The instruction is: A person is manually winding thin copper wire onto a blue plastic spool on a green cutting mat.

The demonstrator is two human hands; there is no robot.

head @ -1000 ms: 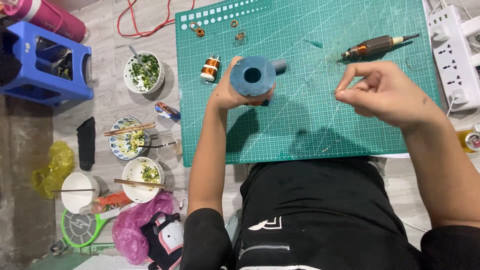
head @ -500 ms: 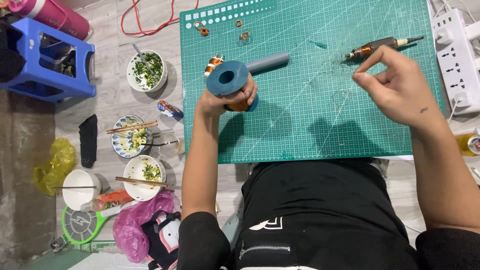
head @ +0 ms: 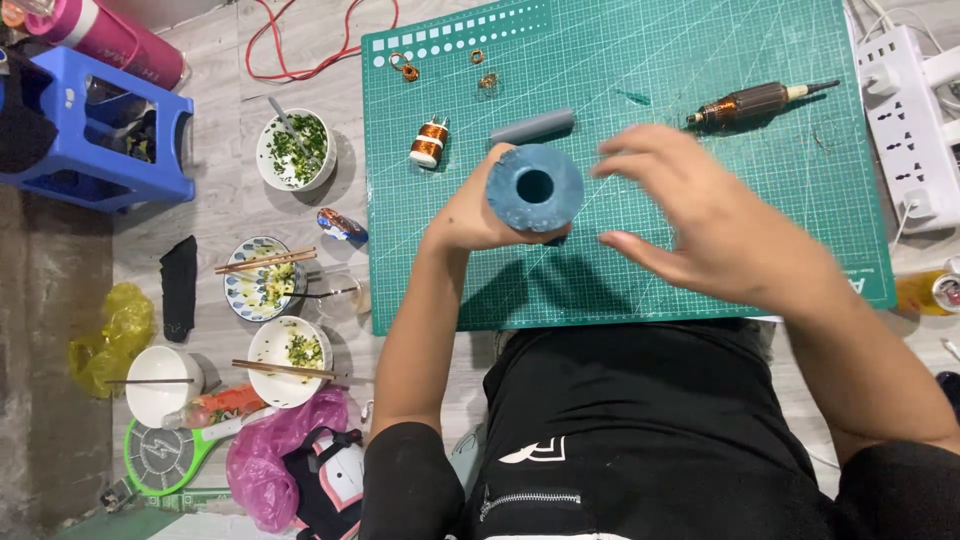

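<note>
Head view, going from left to right: a blue plastic stool (head: pixel 95 125) and a pink bottle (head: pixel 105 38) sit at the far left on the floor, with a yellow bag (head: pixel 110 335) below them. Next come bowls of leftover food, one with greens (head: pixel 295 150), one with chopsticks across it (head: pixel 262 278) and another beside it (head: pixel 288 350), then a white bowl (head: pixel 160 385) and a pink bag (head: pixel 275 455).

A green cutting mat (head: pixel 700 60) covers the middle. On it lie a small copper coil spool (head: pixel 430 142) and a grey rod (head: pixel 532 126), well apart from a motor armature (head: pixel 755 103) further right.

Over the mat, the left hand (head: pixel 470 210) is wrapped around a blue-grey cylinder with a centre hole (head: pixel 535 187), its end face turned up toward the camera. The right hand (head: pixel 700 225) is spread wide, holding nothing, its fingers curved just beside the cylinder without clearly touching it. At the far right lies a white power strip (head: pixel 915 110).

By my reading the work is early: the cylinder's hole is empty, and rod, spool and armature all lie untouched on the mat.
</note>
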